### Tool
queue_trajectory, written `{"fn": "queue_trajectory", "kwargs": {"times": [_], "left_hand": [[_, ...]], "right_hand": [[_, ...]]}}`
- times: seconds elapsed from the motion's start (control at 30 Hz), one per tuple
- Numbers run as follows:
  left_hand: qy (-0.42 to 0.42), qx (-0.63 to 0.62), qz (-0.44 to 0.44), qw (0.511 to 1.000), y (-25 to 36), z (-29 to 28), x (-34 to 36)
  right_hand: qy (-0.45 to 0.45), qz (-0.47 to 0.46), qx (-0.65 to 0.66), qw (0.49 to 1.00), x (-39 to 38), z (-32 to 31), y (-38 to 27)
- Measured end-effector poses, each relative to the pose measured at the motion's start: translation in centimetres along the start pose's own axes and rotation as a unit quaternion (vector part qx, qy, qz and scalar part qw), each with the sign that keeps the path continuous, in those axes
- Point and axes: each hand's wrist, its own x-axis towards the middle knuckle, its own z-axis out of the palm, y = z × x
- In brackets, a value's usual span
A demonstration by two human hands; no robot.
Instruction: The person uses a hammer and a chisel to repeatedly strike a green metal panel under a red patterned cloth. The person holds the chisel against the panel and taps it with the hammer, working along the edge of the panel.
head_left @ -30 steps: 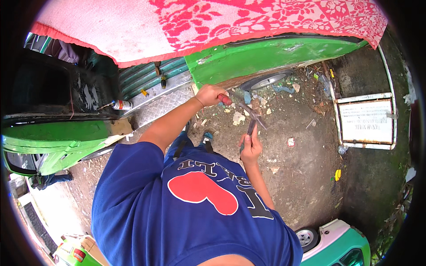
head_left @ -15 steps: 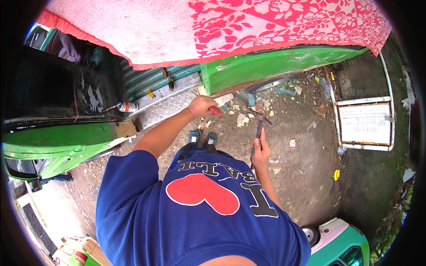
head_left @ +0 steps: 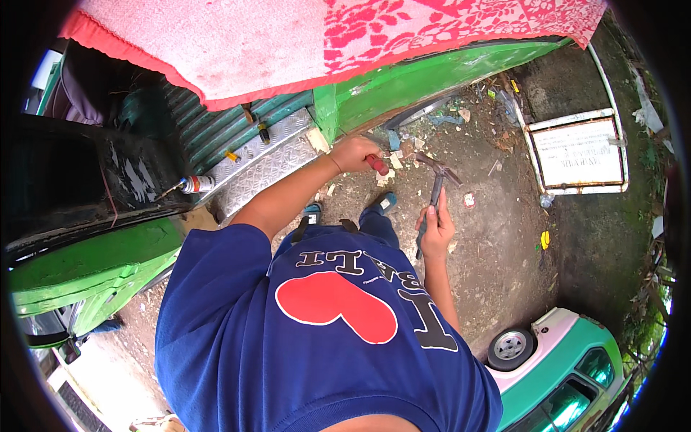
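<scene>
Right foot shifted outward, left grip clenching red handle, right grip clasping hammer, shirt (lettered)

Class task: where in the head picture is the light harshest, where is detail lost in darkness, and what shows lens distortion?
Head view: ground at lower left glares nearly white; head view: black panel loses detail toward the left rim; head view: teal car at lower right seems bent, fisheye-style.

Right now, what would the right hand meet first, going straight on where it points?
Likely the green vehicle side, with the held hammer leading; the right hand points that way over scattered scraps on the ground, though depth is unclear.
</scene>
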Motion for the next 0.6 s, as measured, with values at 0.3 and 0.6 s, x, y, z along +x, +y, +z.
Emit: {"fn": "queue_trajectory", "kwargs": {"times": [0.3,0.6], "left_hand": [[0.054,0.012,-0.001,0.998,0.1,0.4,0.0],[0.083,0.021,-0.009,0.996,0.7,0.1,1.0]], "right_hand": [[-0.021,-0.012,-0.015,1.000,0.1,-2.3,1.5],[-0.050,0.003,-0.001,0.999,1.3,-2.8,1.3]]}}
